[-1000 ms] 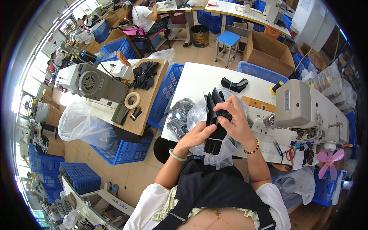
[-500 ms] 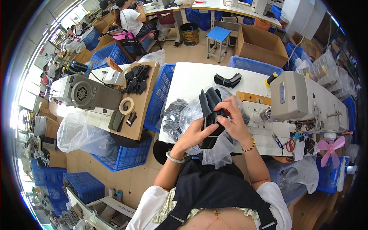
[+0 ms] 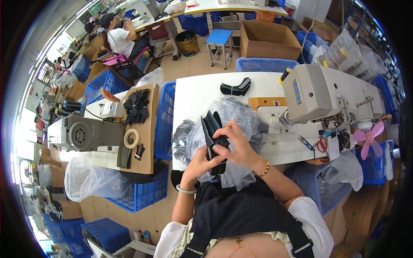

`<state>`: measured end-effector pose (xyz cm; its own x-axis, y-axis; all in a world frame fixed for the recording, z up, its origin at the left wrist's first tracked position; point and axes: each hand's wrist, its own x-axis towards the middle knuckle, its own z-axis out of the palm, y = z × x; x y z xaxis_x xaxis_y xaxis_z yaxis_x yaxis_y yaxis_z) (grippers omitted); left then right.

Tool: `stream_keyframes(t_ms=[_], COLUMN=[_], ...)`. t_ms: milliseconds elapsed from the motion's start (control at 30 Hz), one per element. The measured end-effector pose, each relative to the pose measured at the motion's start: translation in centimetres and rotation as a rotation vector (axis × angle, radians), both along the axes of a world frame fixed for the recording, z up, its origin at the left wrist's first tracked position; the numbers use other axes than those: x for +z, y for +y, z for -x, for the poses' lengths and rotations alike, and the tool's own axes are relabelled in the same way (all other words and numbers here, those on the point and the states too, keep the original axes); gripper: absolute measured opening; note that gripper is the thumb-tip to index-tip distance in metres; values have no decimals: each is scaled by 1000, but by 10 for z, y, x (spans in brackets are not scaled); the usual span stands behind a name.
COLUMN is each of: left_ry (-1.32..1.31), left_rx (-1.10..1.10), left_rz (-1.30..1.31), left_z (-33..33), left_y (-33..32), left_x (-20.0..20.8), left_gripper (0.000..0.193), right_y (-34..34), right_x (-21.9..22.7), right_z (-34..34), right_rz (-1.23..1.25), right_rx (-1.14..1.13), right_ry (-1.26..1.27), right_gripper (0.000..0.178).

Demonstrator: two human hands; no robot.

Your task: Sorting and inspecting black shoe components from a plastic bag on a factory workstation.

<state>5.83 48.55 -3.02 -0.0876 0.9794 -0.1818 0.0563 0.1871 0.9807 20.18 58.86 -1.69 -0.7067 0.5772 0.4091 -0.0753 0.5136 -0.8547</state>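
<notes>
Above my lap, my left hand [image 3: 200, 163] grips the lower part of a stack of black fabric pieces [image 3: 211, 124], thumb across its near side. The stack is tilted up and its upper layers fan apart. Curled at the stack's right edge, my right hand [image 3: 236, 146] has thumb and forefinger pinched on the layers; exactly how many is hidden. Beneath both hands lies a crumpled clear plastic bag [image 3: 237, 175], spilling over the table's near edge. A second bag with dark pieces [image 3: 184, 134] is left of the stack. A tied black bundle [image 3: 236, 87] rests farther back.
On the right of the white table [image 3: 193, 88] stands a sewing machine [image 3: 312, 92], with scissors [image 3: 322, 145] and a pink fan [image 3: 369, 138] nearby. Another machine [image 3: 84, 134] and black gloves [image 3: 137, 106] are at left. Blue crates [image 3: 165, 124] flank the table. A person [image 3: 122, 39] sits far left.
The view has shifted, so the table and the stack appear farther left. My left hand keeps its hold; my right fingers have moved slightly along the stack's edge.
</notes>
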Motion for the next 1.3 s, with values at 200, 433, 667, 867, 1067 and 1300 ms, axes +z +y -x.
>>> stream_keyframes(t_ms=[200, 433, 667, 867, 1067, 1300], left_ry=[394, 504, 832, 681, 244, 168], left_rx=[-41, 88, 241, 130, 494, 556], left_rz=[43, -197, -71, 126, -54, -147], left_z=[-11, 1, 43, 55, 101, 114], left_y=[1, -6, -26, -30, -14, 24], left_x=[-10, 0, -6, -50, -46, -22], left_gripper=[49, 53, 74, 40, 33, 27], right_y=[-17, 7, 36, 32, 31, 21], right_x=[-34, -42, -53, -53, -56, -68], right_z=[11, -9, -53, -67, -80, -102], right_rz=[249, 1152, 1451, 1578, 1514, 1427], right_rx=[-139, -202, -172, -340, -373, -430], right_ry=[57, 469, 549, 507, 469, 502], right_gripper=[61, 62, 38, 39, 41, 47])
